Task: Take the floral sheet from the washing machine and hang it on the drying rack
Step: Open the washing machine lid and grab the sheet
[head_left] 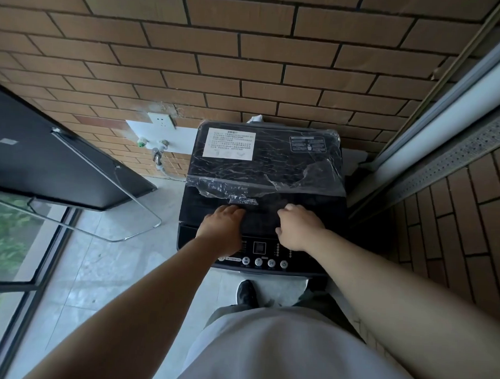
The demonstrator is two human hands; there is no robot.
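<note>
Head view, single frame. Washer [188, 239] stands against the brick wall [248, 60]. Its dark lid [314, 203] is down flat, the rear half under crinkled film [272, 164] with a white label [230, 144]. The sheet is not visible to me; the shut lid hides the drum, so whatever is inside lies below both hands. Left hand [221, 221] lies on the front strip of the lid, fingers reaching forward, tips at the torn edge of the film; it holds nothing that I can see. Right hand [297, 227] sits beside it on the same strip, apart from the left, knuckles up and fingers curled under; I cannot tell whether they hook a lid edge or just rest there. Control panel [259, 248] shows just under both wrists. A chrome frame [159, 223] stands on the floor left of the washer, near a wall tap [158, 152]. One black shoe [247, 293] at the washer's foot.
</note>
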